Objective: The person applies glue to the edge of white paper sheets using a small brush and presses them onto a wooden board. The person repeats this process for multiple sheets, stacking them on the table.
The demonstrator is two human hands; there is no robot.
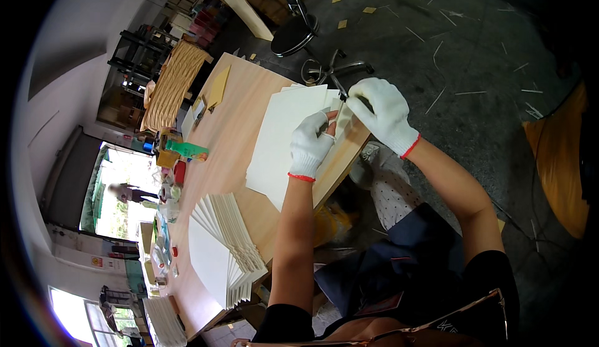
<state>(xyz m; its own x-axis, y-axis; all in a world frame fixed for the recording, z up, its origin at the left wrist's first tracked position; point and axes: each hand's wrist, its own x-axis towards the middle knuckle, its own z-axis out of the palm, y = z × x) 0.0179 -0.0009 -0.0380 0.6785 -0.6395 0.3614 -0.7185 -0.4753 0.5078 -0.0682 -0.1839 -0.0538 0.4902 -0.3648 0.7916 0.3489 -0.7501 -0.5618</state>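
White sheets of board [284, 135] lie loosely stacked on the wooden table, their edges uneven. At the stack's right edge, my left hand [311, 142] has its bare fingertips closed around the edge of a white sheet. It wears a white knit glove with a red cuff. Just beyond the table edge, my right hand [384, 111], gloved alike, has thumb and fingers pinched together. What lies in that pinch is too small to make out. A second, fanned stack of white boards [218, 241] sits nearer me, left of my left forearm.
The wooden table [218, 147] carries a green bottle [187, 150], a yellow card [218, 88] and small items along its far left side. A black swivel chair [295, 35] stands beyond it. Thin offcuts [471, 92] litter the dark floor. A distant person [128, 193] is at the doorway.
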